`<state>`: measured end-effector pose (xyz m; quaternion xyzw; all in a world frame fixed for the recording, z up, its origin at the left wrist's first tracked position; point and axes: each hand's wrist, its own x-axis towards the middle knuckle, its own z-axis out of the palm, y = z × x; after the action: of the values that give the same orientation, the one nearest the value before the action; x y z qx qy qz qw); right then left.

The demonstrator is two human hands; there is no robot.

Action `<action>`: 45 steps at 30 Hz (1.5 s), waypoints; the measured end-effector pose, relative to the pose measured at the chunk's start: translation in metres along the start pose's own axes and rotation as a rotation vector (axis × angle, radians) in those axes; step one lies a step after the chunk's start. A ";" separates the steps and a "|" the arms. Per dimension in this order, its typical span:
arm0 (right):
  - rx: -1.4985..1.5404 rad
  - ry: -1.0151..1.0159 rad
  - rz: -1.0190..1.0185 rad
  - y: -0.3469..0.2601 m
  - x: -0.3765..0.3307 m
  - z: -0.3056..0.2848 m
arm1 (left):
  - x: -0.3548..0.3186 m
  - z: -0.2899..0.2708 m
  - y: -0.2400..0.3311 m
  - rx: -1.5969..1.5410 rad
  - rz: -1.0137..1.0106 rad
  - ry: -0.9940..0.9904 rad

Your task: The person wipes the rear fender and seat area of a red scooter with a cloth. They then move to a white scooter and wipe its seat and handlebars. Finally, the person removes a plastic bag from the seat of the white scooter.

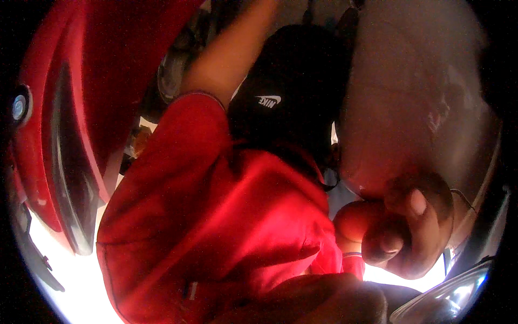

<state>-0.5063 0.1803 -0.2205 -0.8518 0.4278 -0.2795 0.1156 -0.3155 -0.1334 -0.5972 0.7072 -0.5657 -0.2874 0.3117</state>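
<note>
Right hand (423,232) up close, fingers (417,202) curled inward, a couple of nails showing; dim and blurry, so no telling whether they pinch anything or just fold on themselves. Left hand past the top edge, finger state unknown; only the left forearm (226,59) shows, far up and left of the right fingers.

Grey panel (410,108) is the nearest big thing, rising just above the fingers in the frame; contact unclear. How much is done, how much is left: can't be read here. No tool or loose part visible at the fingers, no finished spot on the panel.

Counts: one right hand, one left forearm, one grey panel. One red panel (124,38) well left of the fingers, with one dark glossy strip (70,146) and one round badge (20,107). One shiny chrome-edged piece (445,297) below the fingers. One red shirt (232,216) left of them, one black garment (291,65) up and left, bearing one white mark (268,101).
</note>
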 end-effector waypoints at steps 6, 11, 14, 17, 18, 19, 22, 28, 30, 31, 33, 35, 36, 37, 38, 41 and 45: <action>-0.014 0.185 -0.050 -0.005 0.002 0.016 | -0.033 -0.029 -0.007 0.095 -0.064 -0.024; 0.001 0.306 0.161 -0.019 0.000 0.031 | -0.088 -0.084 -0.001 -0.025 0.033 0.277; 0.018 0.343 0.171 -0.016 -0.005 0.028 | -0.107 -0.134 0.002 -0.447 -0.457 -0.193; 0.117 0.317 0.148 -0.012 -0.009 0.021 | -0.130 -0.135 -0.040 0.125 0.071 0.322; 0.146 0.308 0.143 -0.010 -0.011 0.021 | -0.148 -0.154 -0.011 0.089 0.013 0.205; 0.190 0.295 0.122 -0.009 -0.012 0.020 | -0.152 -0.166 0.000 0.076 -0.020 0.161; 0.259 0.288 0.121 -0.008 -0.015 0.023 | -0.156 -0.178 0.014 0.511 -0.283 -0.265; 0.271 0.282 0.100 -0.008 -0.008 0.020 | -0.143 -0.126 -0.013 0.642 0.318 0.137; 0.085 0.209 0.091 -0.008 -0.008 0.013 | -0.142 -0.111 -0.013 0.718 0.250 0.135; 0.018 0.184 0.088 -0.007 -0.008 0.012 | -0.137 -0.105 -0.013 0.789 0.202 0.137; 0.137 0.167 0.103 -0.007 -0.008 0.013 | -0.131 -0.102 -0.033 0.821 0.260 0.224; 0.204 0.202 0.114 -0.007 -0.010 0.017 | -0.132 -0.114 -0.034 0.850 0.318 0.301; 0.224 0.222 0.111 -0.004 -0.008 0.017 | -0.131 -0.127 -0.032 0.820 0.362 0.246; 0.247 0.245 0.107 -0.001 -0.006 0.017 | -0.132 -0.139 -0.028 0.795 0.402 0.197; 0.223 0.172 -0.014 0.010 -0.002 0.010 | -0.135 -0.142 -0.030 0.802 0.400 0.202; 0.189 0.092 -0.073 0.008 -0.005 0.003 | -0.155 -0.146 -0.044 0.807 0.354 0.197; 0.154 0.109 0.033 0.003 -0.009 0.010 | -0.213 -0.164 -0.056 0.788 0.467 0.107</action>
<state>-0.5072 0.1852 -0.2334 -0.8168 0.4244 -0.3555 0.1620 -0.1976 0.1031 -0.5231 0.6393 -0.7591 0.0646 0.1042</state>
